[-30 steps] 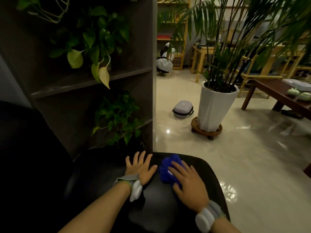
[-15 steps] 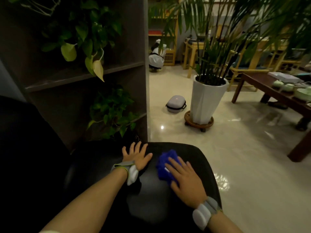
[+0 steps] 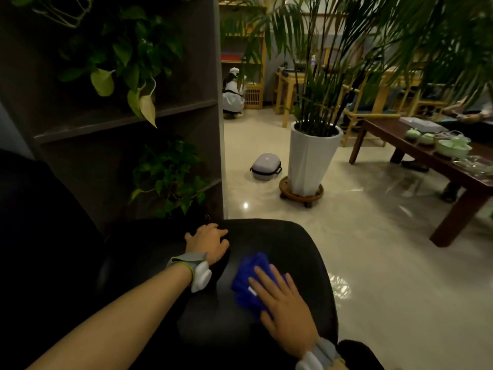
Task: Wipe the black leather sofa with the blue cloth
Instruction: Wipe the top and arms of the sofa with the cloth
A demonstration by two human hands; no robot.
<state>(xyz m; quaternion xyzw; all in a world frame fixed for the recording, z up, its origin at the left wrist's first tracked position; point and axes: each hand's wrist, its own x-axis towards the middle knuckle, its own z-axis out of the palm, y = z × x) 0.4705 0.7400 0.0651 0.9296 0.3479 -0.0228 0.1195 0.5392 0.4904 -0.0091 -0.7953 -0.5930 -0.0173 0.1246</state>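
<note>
Black leather sofa (image 3: 293, 236) bears blue cloth (image 3: 249, 276) and both hands.

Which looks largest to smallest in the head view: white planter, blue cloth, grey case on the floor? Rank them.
1. white planter
2. blue cloth, though it lies much nearer the camera and the right hand covers part
3. grey case

Under the right hand (image 3: 286, 305), the blue cloth (image 3: 246, 279) looks fuzzy and matt; the black leather sofa (image 3: 280, 241) around it smooth, faintly glossy.

A white planter (image 3: 310, 158) on a wheeled base stands beside a grey case (image 3: 265, 166), near a dark shelf (image 3: 125, 121) of leafy plants.
</note>
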